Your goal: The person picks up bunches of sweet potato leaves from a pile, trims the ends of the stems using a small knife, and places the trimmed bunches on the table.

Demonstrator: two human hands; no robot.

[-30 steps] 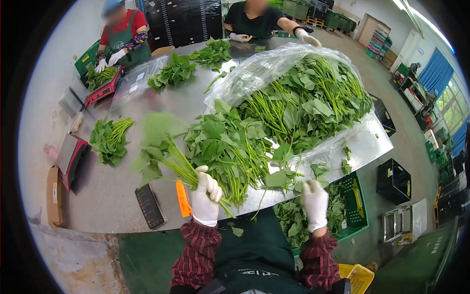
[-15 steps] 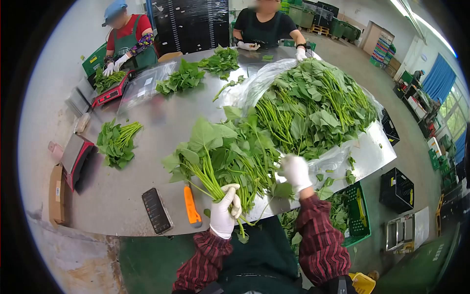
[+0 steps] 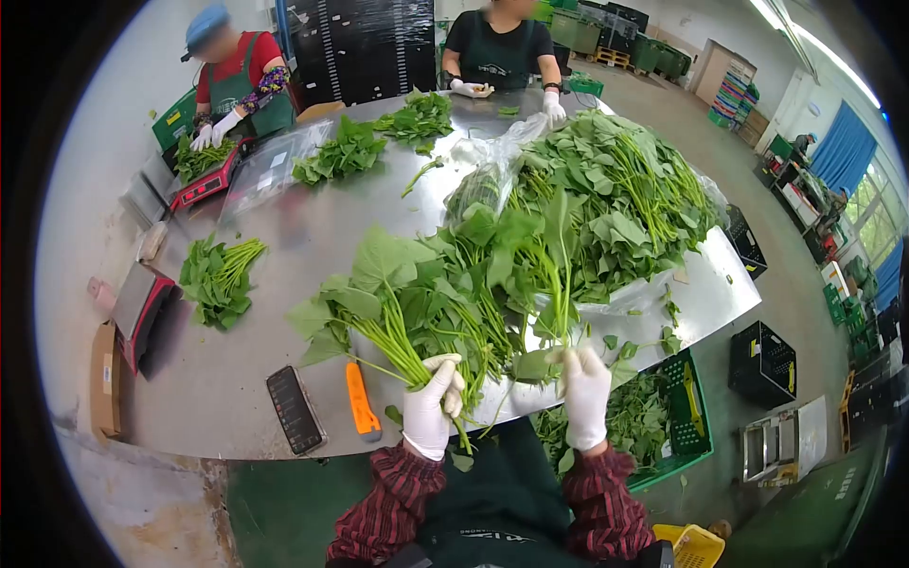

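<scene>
My left hand, in a white glove, is closed around a bunch of leafy green stems, its leaves pointing away from me. To the right my right hand, also gloved, pinches the lower end of a leafy stem that stands upright above the table. Loose greens lie between and behind the two hands. Beyond them a large heap of leafy greens rests on a clear plastic sheet. A phone and an orange-handled cutter lie left of my left hand.
On the metal table sit small bundles and a red scale. A green crate holding greens stands below the right edge. Two co-workers stand across the table; one touches greens on another scale.
My right hand has come back from the greens toward me, now with a leafy stem in its fingers. My left hand keeps its bunch in nearly the same place.
</scene>
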